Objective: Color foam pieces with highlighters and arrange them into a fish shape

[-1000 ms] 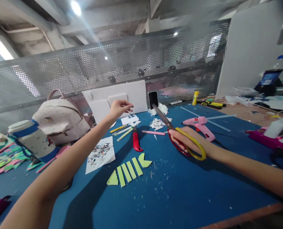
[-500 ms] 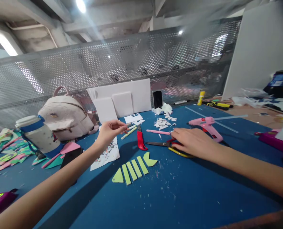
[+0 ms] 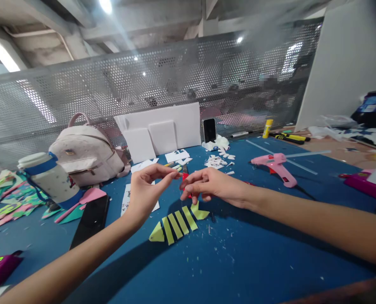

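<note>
My left hand [image 3: 148, 185] is raised over the blue table, thumb and forefinger brought nearly together; anything between them is too small to make out. Facing it, my right hand [image 3: 208, 185] has curled fingers, thumb near the fingertips, and whatever it may hold cannot be made out. Below both hands lie light green pieces [image 3: 176, 226], cut as a pointed head, several strips and a notched tail [image 3: 200, 212], arranged like a fish. A red-handled utility knife [image 3: 185, 169] lies behind my fingertips, partly covered. Scissors are mostly hidden by my right arm.
A pink glue gun [image 3: 278, 164] lies to the right, near a yellow glue stick [image 3: 267, 128]. White scraps [image 3: 215, 161] and a propped phone [image 3: 209, 130] are behind. At left stand a bottle [image 3: 50, 179] and backpack [image 3: 85, 150], with a black phone [image 3: 91, 219] lying flat.
My right hand has left the scissors and moved left, close to my left hand. My left hand has shifted slightly right and down. The green pieces stay in place.
</note>
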The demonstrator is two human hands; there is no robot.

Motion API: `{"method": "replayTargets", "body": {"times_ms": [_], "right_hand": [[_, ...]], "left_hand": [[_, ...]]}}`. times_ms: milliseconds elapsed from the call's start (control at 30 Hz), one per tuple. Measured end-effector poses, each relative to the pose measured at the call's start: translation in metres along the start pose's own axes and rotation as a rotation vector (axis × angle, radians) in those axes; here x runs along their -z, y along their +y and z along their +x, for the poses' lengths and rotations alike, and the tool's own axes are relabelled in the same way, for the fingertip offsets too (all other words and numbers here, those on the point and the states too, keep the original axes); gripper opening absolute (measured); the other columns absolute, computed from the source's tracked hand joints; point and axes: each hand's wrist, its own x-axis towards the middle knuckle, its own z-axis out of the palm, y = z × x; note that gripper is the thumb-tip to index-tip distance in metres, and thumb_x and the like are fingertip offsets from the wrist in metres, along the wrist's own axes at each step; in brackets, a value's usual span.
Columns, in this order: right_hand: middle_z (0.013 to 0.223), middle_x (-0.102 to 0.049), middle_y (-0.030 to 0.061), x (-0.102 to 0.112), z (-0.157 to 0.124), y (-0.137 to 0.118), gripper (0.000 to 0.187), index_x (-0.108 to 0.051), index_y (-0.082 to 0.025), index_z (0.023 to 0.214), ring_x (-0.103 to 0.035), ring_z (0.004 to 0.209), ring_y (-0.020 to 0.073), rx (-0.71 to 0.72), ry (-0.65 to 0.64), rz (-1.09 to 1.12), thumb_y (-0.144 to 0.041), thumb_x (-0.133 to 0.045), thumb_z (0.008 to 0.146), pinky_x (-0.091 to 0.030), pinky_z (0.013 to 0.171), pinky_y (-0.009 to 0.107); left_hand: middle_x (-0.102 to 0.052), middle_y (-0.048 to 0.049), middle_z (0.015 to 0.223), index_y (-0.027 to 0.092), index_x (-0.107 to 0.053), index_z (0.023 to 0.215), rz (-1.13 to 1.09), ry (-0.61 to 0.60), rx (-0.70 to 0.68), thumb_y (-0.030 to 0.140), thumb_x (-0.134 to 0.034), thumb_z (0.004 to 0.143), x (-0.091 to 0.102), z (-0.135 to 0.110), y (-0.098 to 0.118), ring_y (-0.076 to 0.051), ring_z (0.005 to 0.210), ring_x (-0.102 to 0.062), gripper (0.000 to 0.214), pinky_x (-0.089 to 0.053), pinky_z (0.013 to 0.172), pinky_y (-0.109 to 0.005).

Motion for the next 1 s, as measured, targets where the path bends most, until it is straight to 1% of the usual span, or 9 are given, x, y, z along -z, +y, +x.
{"method": "replayTargets", "body": {"times_ms": [200,300,367,467,600,667,767,867,1000], "right_hand": [[0.087,-0.07,0.0043,-0.011,0.005,0.004,0.043,-0.073,-0.015,0.095,-0.056,0.062,0.006,-0.094,-0.044,0.226,-0.046,-0.091,0.07,-0.029,0.042,0.013],[0.077,-0.066,0.0022,-0.014,0.01,0.005,0.041,-0.074,-0.014,0.086,-0.049,0.057,0.0045,-0.105,-0.029,0.247,-0.046,-0.092,0.067,-0.023,0.039,0.014],[0.077,-0.066,0.0027,-0.01,0.009,0.007,0.037,-0.075,-0.014,0.082,-0.048,0.056,0.0044,-0.097,-0.01,0.225,-0.045,-0.09,0.07,-0.022,0.039,0.015],[0.081,-0.07,0.0046,0.0,0.003,0.012,0.033,-0.077,-0.015,0.083,-0.051,0.057,0.005,-0.071,0.037,0.151,-0.046,-0.086,0.076,-0.025,0.041,0.016],[0.081,-0.073,0.0049,0.014,-0.007,0.021,0.03,-0.08,-0.017,0.088,-0.056,0.058,0.0072,-0.022,0.119,0.009,-0.044,-0.085,0.078,-0.03,0.044,0.018],[0.077,-0.072,0.0041,0.019,-0.009,0.026,0.027,-0.08,-0.017,0.088,-0.058,0.058,0.0087,0.006,0.148,-0.061,-0.042,-0.085,0.078,-0.032,0.045,0.02],[0.074,-0.072,0.0028,0.022,-0.01,0.032,0.021,-0.08,-0.017,0.083,-0.06,0.059,0.0105,0.047,0.175,-0.148,-0.037,-0.084,0.078,-0.042,0.052,0.023],[0.076,-0.074,0.0031,0.023,-0.011,0.037,0.016,-0.08,-0.018,0.083,-0.061,0.057,0.0113,0.065,0.177,-0.214,-0.034,-0.078,0.081,-0.049,0.059,0.026],[0.085,-0.077,0.006,0.023,-0.012,0.042,0.018,-0.081,-0.017,0.089,-0.063,0.055,0.0125,0.049,0.174,-0.281,-0.032,-0.07,0.085,-0.052,0.057,0.028]], "left_hand": [[-0.07,-0.0041,0.102,0.015,-0.067,0.102,-0.005,0.033,-0.041,0.036,-0.066,0.099,-0.004,0.001,-0.001,-0.017,0.091,-0.069,0.022,-0.059,0.084,-0.038],[-0.07,-0.0036,0.1,0.015,-0.067,0.101,-0.016,0.037,-0.065,0.036,-0.067,0.099,-0.007,0.002,0.002,-0.017,0.09,-0.07,0.022,-0.059,0.083,-0.037],[-0.07,-0.0031,0.098,0.015,-0.067,0.1,-0.023,0.047,-0.076,0.036,-0.067,0.099,-0.005,0.0,0.004,-0.017,0.088,-0.07,0.022,-0.06,0.083,-0.037],[-0.071,-0.0022,0.094,0.014,-0.067,0.098,-0.016,0.064,-0.076,0.035,-0.067,0.099,0.004,-0.007,0.006,-0.016,0.086,-0.071,0.021,-0.06,0.082,-0.036],[-0.074,-0.0013,0.088,0.014,-0.07,0.094,0.035,0.062,-0.045,0.032,-0.07,0.097,0.02,-0.023,0.002,-0.016,0.083,-0.073,0.019,-0.061,0.079,-0.034],[-0.077,-0.0006,0.087,0.016,-0.073,0.093,0.078,0.06,-0.031,0.03,-0.073,0.095,0.027,-0.033,-0.002,-0.015,0.082,-0.074,0.014,-0.06,0.077,-0.028],[-0.079,0.0034,0.087,0.025,-0.077,0.09,0.158,0.053,-0.035,0.026,-0.075,0.092,0.034,-0.048,-0.01,-0.012,0.082,-0.074,0.003,-0.057,0.074,-0.019],[-0.079,0.0073,0.088,0.03,-0.076,0.09,0.228,0.004,-0.077,0.023,-0.073,0.092,0.039,-0.06,-0.017,-0.011,0.082,-0.075,0.008,-0.056,0.076,-0.018],[-0.078,0.0073,0.092,0.03,-0.074,0.095,0.311,-0.103,-0.163,0.018,-0.069,0.094,0.046,-0.071,-0.025,-0.01,0.085,-0.075,0.012,-0.056,0.081,-0.019]]}}
